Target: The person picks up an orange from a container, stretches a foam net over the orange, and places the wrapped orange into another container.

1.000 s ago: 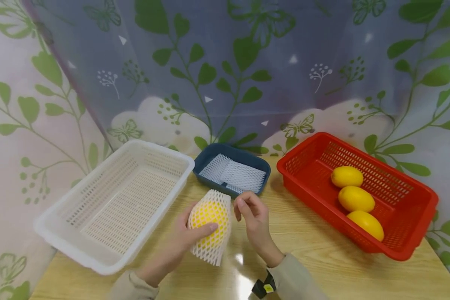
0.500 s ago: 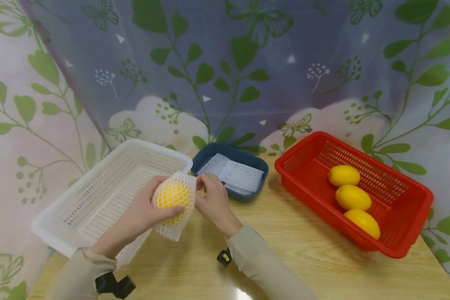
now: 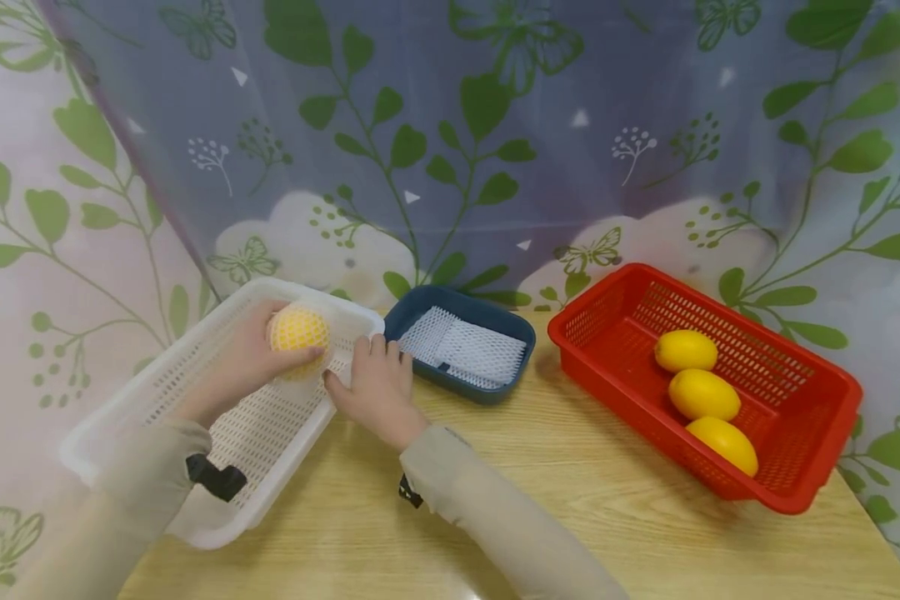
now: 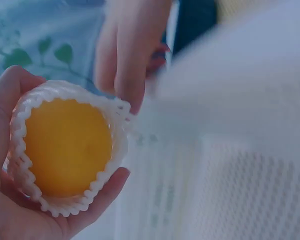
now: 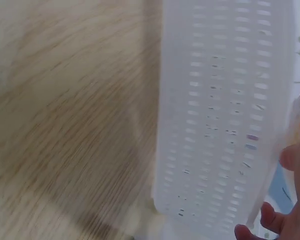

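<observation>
My left hand (image 3: 258,354) holds a lemon (image 4: 67,147) wrapped in a white foam net sleeve (image 4: 117,145), with fingers and thumb curled around it. In the head view this wrapped lemon is over the far part of the white basket (image 3: 112,492). The left wrist view shows the bare yellow end of the lemon through the sleeve's open mouth. My right hand (image 3: 378,387) is at the basket's right rim, thumb and fingers apart, close beside the sleeve. Whether its fingertips touch the rim or the sleeve I cannot tell.
Behind the right hand a dark blue tray (image 3: 521,325) contains white foam net sleeves (image 3: 472,346). On the right stands a red basket (image 3: 600,371) with three lemons (image 3: 705,396). All rest on a wooden table (image 3: 495,467) before a leaf-patterned curtain (image 3: 420,125).
Both hands have moved left, bringing the wrapped lemon from above the table to over the white basket. The right hand, which was pinching the sleeve's edge half a second ago, has come off it.
</observation>
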{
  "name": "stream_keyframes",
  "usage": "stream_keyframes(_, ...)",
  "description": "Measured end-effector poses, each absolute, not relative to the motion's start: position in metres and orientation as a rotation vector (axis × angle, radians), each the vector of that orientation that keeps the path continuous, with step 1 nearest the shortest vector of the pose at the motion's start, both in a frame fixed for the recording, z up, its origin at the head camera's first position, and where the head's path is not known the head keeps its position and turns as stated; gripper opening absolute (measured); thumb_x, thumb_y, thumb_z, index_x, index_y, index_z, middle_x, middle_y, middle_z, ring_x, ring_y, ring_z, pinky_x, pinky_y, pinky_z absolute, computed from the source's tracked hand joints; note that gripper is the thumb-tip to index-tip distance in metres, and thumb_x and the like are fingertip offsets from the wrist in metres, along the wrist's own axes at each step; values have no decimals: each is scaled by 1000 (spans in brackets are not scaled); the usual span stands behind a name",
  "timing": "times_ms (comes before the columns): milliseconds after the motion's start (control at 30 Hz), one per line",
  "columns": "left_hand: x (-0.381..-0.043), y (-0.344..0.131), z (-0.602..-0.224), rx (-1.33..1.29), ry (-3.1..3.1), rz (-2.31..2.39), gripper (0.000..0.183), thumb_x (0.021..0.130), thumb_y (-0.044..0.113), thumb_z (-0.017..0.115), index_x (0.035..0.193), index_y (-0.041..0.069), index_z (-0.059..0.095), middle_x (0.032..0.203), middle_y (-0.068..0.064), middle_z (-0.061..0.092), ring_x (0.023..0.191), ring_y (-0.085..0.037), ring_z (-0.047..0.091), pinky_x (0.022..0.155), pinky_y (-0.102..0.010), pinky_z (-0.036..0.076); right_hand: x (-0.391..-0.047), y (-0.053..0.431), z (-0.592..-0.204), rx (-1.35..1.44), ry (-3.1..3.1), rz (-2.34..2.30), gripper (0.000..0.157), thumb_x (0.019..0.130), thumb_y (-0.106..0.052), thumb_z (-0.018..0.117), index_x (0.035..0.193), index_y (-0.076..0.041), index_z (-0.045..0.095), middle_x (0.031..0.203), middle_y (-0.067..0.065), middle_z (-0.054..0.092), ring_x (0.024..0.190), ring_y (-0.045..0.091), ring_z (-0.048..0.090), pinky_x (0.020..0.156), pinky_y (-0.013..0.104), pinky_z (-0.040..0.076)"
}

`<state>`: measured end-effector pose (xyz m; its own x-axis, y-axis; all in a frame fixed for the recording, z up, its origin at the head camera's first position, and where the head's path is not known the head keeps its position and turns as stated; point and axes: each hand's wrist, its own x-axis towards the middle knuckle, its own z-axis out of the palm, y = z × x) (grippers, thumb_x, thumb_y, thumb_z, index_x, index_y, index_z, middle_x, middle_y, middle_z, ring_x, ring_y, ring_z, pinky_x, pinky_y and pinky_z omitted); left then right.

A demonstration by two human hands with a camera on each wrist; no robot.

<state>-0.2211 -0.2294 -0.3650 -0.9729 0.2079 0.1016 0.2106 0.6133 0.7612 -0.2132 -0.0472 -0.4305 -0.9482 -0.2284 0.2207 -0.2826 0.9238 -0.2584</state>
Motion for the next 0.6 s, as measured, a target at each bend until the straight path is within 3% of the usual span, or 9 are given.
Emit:
stream_keyframes(300,-263,-258,-384,-491,-2736,-1031,67,73,23,88,129,4,56,116,-9,64,97,-25,60,85,-43,47,-213,-53,-434,375,-2886,290,53,94,-65,43,109,-15,49,98,3,49,88,20,44,72,34,35)
stream_keyframes(433,-275,-271,-395,-479,-2741,-913,70,71,21,88,126,-5,54,110,-20,64,92,-33,61,81,-50,49,-212,-52,-435,355,-2878,235,56,94,-67,38,109,-15,52,99,2,52,89,21,46,74,36,37)
stream_keyframes(600,-289,-287,-416,-372,-2812,-840,83,71,24,86,131,-15,43,116,-34,55,100,-46,56,88,-61,46,-209,-51,-434,350,-2879,166,60,97,-66,32,100,-13,59,98,4,55,90,22,49,77,37,40)
